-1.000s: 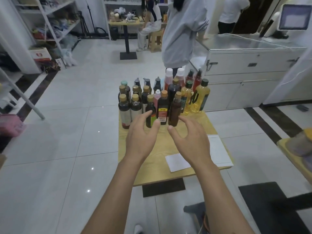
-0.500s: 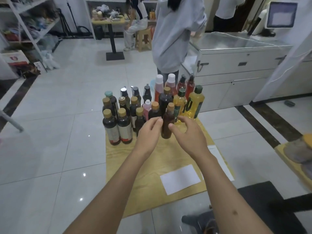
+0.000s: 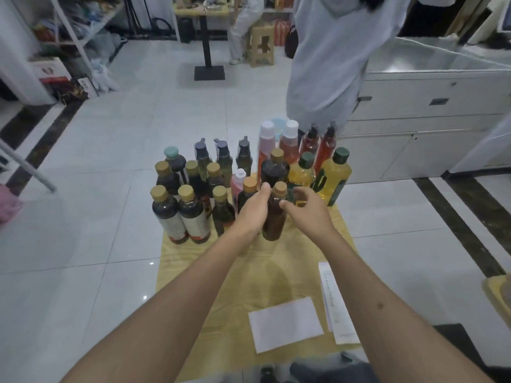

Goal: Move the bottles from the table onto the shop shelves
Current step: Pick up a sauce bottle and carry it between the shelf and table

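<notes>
Your left hand [image 3: 253, 210] is curled around a dark bottle with a tan cap [image 3: 247, 193] in the front row, fingers wrapped over its shoulder, though the hand hides most of the bottle. Your right hand [image 3: 307, 208] is half open, thumb touching the side of the slim brown bottle [image 3: 274, 217] that stands between your two hands; whether the fingers have closed on anything behind it, you cannot tell. The bottles all stand upright, crowded on the far end of the wooden tabletop [image 3: 221, 286]. On the left are dark-sauce bottles with gold caps, two of them with white labels [image 3: 179, 217]. At the back stand grey pump-top bottles [image 3: 222, 158], pinkish bottles with white caps [image 3: 289, 142] and red ones. On the right are two bottles of yellow oil with green caps [image 3: 333, 178]. Two sheets of paper [image 3: 284, 323] lie on the near end of the tabletop. A person in a light grey top [image 3: 331, 64] stands just beyond the bottles.
</notes>
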`<state>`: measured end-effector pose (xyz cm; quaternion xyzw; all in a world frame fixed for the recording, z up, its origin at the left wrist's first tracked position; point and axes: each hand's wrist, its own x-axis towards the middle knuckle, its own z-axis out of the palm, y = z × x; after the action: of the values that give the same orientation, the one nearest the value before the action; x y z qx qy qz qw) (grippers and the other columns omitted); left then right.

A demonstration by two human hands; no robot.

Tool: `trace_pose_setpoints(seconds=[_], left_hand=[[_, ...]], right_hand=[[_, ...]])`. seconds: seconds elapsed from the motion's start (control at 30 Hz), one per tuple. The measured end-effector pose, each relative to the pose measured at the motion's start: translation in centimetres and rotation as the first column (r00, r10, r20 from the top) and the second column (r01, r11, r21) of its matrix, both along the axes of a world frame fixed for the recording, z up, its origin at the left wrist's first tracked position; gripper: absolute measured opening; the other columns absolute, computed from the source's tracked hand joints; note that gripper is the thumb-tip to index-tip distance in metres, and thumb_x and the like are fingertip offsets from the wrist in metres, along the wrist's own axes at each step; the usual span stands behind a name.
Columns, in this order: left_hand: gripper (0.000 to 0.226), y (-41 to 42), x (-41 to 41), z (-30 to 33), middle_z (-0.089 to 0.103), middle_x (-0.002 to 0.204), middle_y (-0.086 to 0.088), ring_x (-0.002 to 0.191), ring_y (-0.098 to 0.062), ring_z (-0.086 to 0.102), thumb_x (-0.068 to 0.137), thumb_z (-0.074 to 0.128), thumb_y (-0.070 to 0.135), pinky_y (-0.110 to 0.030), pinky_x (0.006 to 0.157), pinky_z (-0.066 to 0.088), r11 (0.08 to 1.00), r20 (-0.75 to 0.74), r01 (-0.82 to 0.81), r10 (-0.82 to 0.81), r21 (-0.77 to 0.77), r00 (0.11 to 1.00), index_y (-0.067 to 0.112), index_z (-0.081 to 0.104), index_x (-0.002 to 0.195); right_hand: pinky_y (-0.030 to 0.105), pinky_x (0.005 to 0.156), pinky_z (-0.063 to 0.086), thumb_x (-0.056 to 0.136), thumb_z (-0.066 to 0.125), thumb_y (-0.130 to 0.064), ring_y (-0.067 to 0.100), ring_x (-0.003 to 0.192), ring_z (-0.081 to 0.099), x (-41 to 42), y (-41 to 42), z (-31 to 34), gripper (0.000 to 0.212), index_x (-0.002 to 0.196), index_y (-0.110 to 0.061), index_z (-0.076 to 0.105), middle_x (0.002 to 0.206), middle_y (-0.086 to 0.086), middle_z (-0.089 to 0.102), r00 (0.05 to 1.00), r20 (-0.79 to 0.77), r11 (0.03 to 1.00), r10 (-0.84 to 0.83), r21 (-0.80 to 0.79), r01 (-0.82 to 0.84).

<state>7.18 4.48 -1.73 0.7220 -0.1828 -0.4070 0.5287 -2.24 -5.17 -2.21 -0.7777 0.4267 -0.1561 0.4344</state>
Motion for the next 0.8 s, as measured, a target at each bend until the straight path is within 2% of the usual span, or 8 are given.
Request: trace_pose_setpoints(seconds=[0.13,0.3,0.43,0.5,0.63,0.73,0.8], left_hand=[[0.061,-2.4,0.5,-1.5,0.060,0.134,0.003,0.126,-0.018,0.053,0.099,0.020,0.068,-0.048,0.116,0.035,0.997,-0.046,-0.073,0.075,0.033,0.996,0.035,0.060,0.130],[0.064,-3.5,0.9,-2.1,0.062,0.135,0.000,0.126,-0.016,0.053,0.103,0.017,0.064,-0.037,0.112,0.036,0.995,-0.065,-0.090,0.092,0.043,0.994,0.031,0.067,0.126],[0.057,-3.6,1.2,-1.8,0.063,0.134,0.001,0.127,-0.016,0.053,0.105,0.015,0.060,-0.031,0.103,0.035,0.997,-0.051,-0.063,0.064,0.037,0.997,0.039,0.068,0.111],[0.059,-3.5,1.1,-1.5,0.061,0.136,0.003,0.128,-0.015,0.051,0.106,0.015,0.059,-0.031,0.103,0.033,0.999,-0.046,-0.035,0.036,0.029,0.998,0.038,0.067,0.121],[0.060,-3.3,0.7,-0.5,0.057,0.143,0.004,0.138,-0.017,0.046,0.107,0.017,0.056,-0.040,0.117,0.031,1.000,-0.009,-0.003,0.002,-0.014,1.000,0.031,0.062,0.137],[0.051,-2.7,0.6,0.4,0.061,0.137,0.005,0.133,-0.017,0.050,0.108,0.024,0.051,-0.044,0.115,0.037,0.998,0.013,-0.029,0.030,-0.055,0.999,0.030,0.064,0.132],[0.042,-2.0,0.7,0.8,0.064,0.132,0.004,0.128,-0.017,0.056,0.109,0.032,0.045,-0.044,0.110,0.044,0.995,0.038,-0.035,0.039,-0.094,0.999,0.027,0.063,0.131]], right_hand=[[0.036,0.099,0.049,0.088,0.076,-0.030,0.020,0.125,0.056,2.2,-2.5,-1.8,0.057,0.139,-0.019,0.054,0.136,-0.001,0.060,0.997,-0.036,0.996,0.063,0.063,-0.061],[0.037,0.092,0.053,0.087,0.078,-0.030,0.016,0.106,0.064,4.1,-3.4,-3.9,0.031,0.115,-0.027,0.066,0.110,-0.008,0.069,0.991,-0.030,0.991,0.127,0.047,-0.126],[0.036,0.093,0.052,0.089,0.075,-0.027,0.015,0.105,0.064,3.7,-3.8,-4.3,0.027,0.116,-0.024,0.070,0.109,-0.009,0.071,0.989,0.052,0.989,0.135,0.053,-0.138],[0.036,0.095,0.053,0.091,0.073,-0.026,0.013,0.107,0.063,3.1,-4.0,-4.1,0.028,0.119,-0.023,0.070,0.110,-0.009,0.071,0.987,0.084,0.988,0.138,0.057,-0.143],[0.037,0.100,0.052,0.094,0.070,-0.024,0.009,0.111,0.062,2.0,-4.2,-3.1,0.032,0.125,-0.021,0.065,0.116,-0.010,0.069,0.974,0.196,0.990,0.114,0.058,-0.127],[0.029,0.097,0.053,0.096,0.069,-0.020,0.005,0.110,0.065,1.4,-3.6,-1.3,0.037,0.128,-0.022,0.053,0.116,-0.010,0.069,0.934,0.353,0.980,0.048,0.163,-0.112],[0.031,0.095,0.056,0.099,0.065,-0.019,0.006,0.106,0.069,1.3,-2.9,0.1,0.033,0.128,-0.019,0.051,0.114,-0.005,0.072,0.909,0.418,0.966,0.009,0.231,-0.115]])
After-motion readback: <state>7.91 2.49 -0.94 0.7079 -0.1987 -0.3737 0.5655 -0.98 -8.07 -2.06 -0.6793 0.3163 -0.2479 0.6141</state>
